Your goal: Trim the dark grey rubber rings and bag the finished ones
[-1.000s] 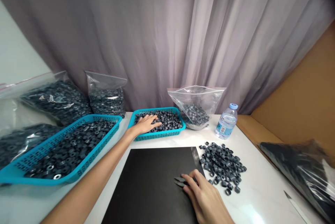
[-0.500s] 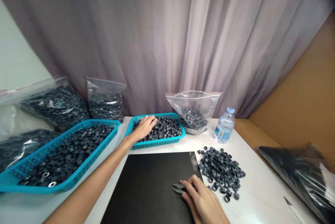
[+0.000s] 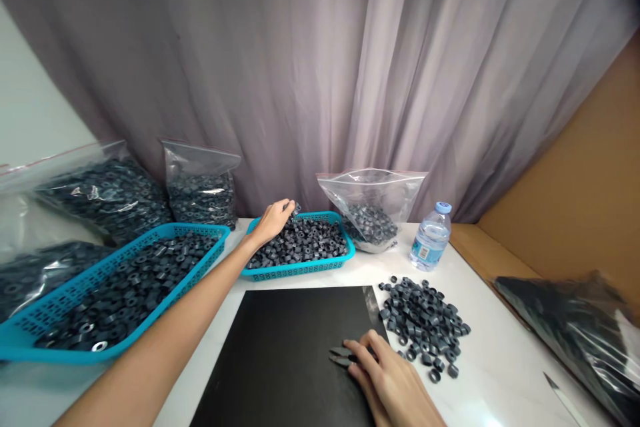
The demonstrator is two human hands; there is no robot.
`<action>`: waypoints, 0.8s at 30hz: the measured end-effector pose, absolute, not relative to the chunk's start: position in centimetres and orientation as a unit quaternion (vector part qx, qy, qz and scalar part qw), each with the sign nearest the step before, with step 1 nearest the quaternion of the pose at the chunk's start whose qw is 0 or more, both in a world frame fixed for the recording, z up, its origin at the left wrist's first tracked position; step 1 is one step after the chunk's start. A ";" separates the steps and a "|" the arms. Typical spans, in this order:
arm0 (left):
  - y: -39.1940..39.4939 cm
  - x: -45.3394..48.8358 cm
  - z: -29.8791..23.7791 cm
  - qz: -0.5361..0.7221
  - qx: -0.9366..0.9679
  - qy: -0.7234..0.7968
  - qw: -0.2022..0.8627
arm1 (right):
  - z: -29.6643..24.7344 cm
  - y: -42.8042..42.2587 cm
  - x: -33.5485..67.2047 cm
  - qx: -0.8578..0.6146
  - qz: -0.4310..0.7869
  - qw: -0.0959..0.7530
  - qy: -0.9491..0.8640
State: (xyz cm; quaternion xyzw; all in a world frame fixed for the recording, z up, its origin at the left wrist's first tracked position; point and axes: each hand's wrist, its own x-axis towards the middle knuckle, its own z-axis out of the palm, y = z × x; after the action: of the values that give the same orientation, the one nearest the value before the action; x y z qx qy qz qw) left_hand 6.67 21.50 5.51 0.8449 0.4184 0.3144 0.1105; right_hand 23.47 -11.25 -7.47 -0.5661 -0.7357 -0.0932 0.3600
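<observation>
My left hand (image 3: 274, 219) is raised over the small teal basket (image 3: 334, 262) of dark grey rings, fingers pinched on a few rings (image 3: 295, 208). My right hand (image 3: 389, 380) rests on the black mat (image 3: 290, 354), closed around small grey pliers (image 3: 342, 356) whose tips point left. A loose pile of grey rings (image 3: 423, 321) lies on the white table just right of the mat.
A large teal basket (image 3: 165, 304) of bigger rings sits at left, with several clear bags of rings (image 3: 203, 190) behind it. Another open bag (image 3: 371, 210) and a water bottle (image 3: 429, 238) stand at the back. A dark bag (image 3: 575, 320) and cardboard lie right.
My left hand has lifted out of the small basket, closing on a few rings. My right hand has stayed on the pliers.
</observation>
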 end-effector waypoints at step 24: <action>8.4 3.1 2.7 0.312 0.906 0.285 0.033 | -4.7 -12.5 24.0 -0.593 0.049 0.293 -0.748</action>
State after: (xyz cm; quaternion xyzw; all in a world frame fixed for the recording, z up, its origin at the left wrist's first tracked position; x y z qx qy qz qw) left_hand 3.10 8.35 2.74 0.9057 0.2851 0.3118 0.0330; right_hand 23.98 -12.49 -4.74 -0.5933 -0.7481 0.0493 0.2933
